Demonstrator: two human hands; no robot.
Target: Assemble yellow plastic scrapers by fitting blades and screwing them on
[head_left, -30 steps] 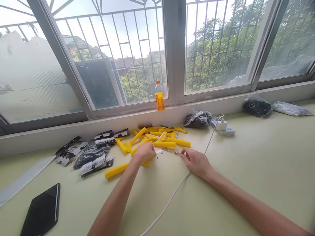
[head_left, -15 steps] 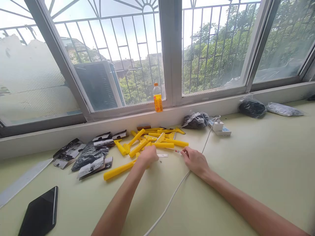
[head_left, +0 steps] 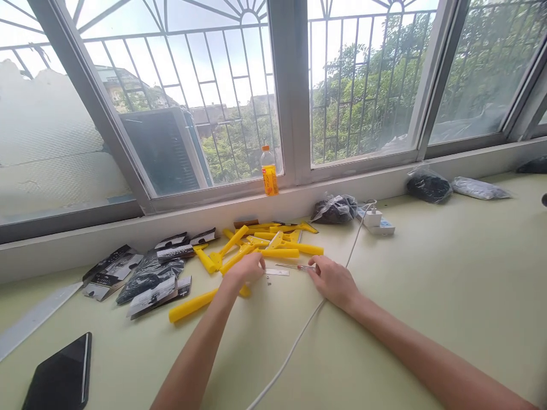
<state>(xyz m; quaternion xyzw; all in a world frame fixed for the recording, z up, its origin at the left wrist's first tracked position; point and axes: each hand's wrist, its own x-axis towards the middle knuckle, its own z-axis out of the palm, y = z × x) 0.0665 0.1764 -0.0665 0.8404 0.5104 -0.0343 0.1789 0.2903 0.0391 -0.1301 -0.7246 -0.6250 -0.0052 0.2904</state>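
Note:
My left hand has its fingers curled down at the left end of a thin metal strip, which lies on the table. Its fingertips are partly hidden by the hand. Beneath my left wrist is a yellow-handled scraper, its head partly covered by my arm. My right hand pinches a small screwdriver with a clear and red handle, its shaft pointing left towards the strip. Two tiny metal bits, perhaps screws, lie just below the strip. Several more yellow scrapers are heaped behind my hands.
Black-and-white packets lie at the left, with a phone nearer me. A white cable passes under my right wrist to a power strip. Bagged dark items and an orange drink bottle stand by the window.
My left hand has shifted slightly back and left, so more of the strip and of the scraper's head shows. The screwdriver has swung nearly level, its shaft now clear of the heap.

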